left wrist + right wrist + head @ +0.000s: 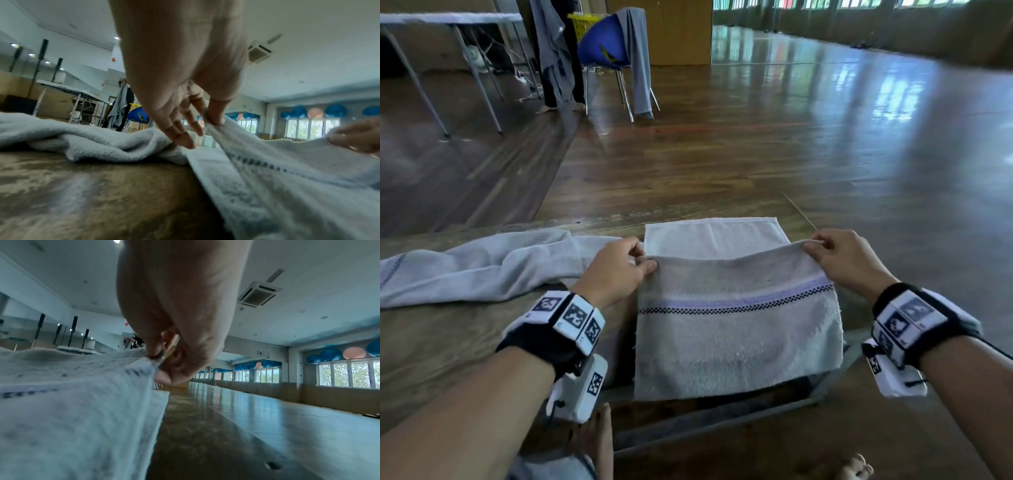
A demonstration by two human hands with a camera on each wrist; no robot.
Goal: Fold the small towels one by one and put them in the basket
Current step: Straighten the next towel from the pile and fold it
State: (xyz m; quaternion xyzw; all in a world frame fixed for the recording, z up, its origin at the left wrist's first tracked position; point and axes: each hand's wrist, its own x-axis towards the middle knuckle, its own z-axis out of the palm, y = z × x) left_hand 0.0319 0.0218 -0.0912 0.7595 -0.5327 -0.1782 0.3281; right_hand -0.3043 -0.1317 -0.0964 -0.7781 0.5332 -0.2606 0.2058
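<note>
A pale small towel [736,329] with a lilac band and a black checked stripe lies on the wooden table, its near part hanging over the table's front edge. My left hand [643,262] pinches its raised left corner between thumb and fingers, seen close in the left wrist view [213,120]. My right hand [816,245] pinches the right corner [156,363]. Between the hands the lifted edge sags, with the towel's far part [712,236] flat on the table beyond it. No basket is in view near me.
A second crumpled pale towel [476,270] lies on the table [448,342] to the left, touching my left hand's side. A metal frame bar [705,421] runs below the table's front edge. Farther off stand a blue chair [602,44] draped with grey cloth, and a folding table [448,20].
</note>
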